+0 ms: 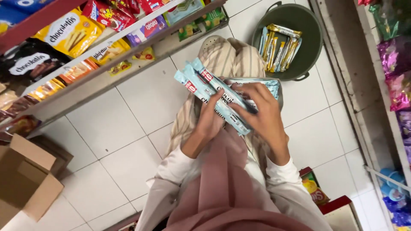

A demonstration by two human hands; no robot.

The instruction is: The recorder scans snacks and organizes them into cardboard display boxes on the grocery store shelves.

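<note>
The left hand [209, 122] is raised in front of the chest, wrist bent back, its fingers curled up under a bundle of pale blue bars [222, 94] so that it grips them from below. The right hand [263, 113] comes in from the other side with its palm turned down, fingers [239, 112] spread and folded over the top of the same bundle, thumb side toward the left hand; both hands are closed on the bars, neither one flat open. Both forearms rise out of cream sleeves [171, 169], elbows tucked near the body. The bars fan out up and to the left beyond the fingertips: at least four can be told apart (the ones under the right palm overlap too much to count surely). They sit between the two hands, pressed together, over the striped lap [233, 57]. Just beyond, on the white tiled floor [124, 128], stands one dark green basin [306, 30] holding about eight gold-and-silver bars [279, 46], well apart from the hands. To the left run two shelves [107, 77] of snack packets, with one open cardboard box [25, 179] below them. On the right a second shelf carries purple packets [396, 64].
</note>
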